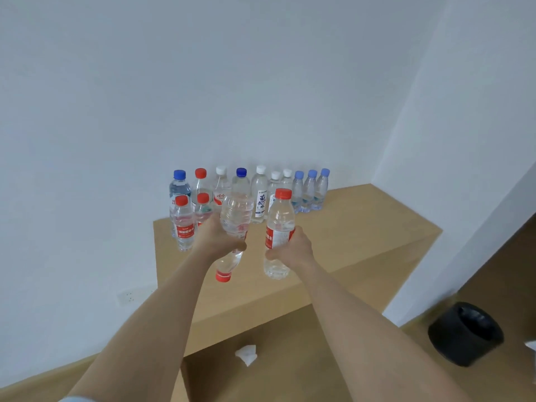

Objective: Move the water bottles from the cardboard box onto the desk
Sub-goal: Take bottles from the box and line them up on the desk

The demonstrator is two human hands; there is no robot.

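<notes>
inverted bottle risk

left hand [216, 237] grips a clear plastic red-capped bottle [236, 213] upside down, right hand [293, 248] a second red-capped bottle [280, 216] upright, both above the tan wooden bench [362, 227]. righting the first could topple the near-left standing bottles [184, 227].

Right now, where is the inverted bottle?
Head view: the left hand holds the inverted bottle over the desk, left of the upright bottle in the right hand.
</notes>
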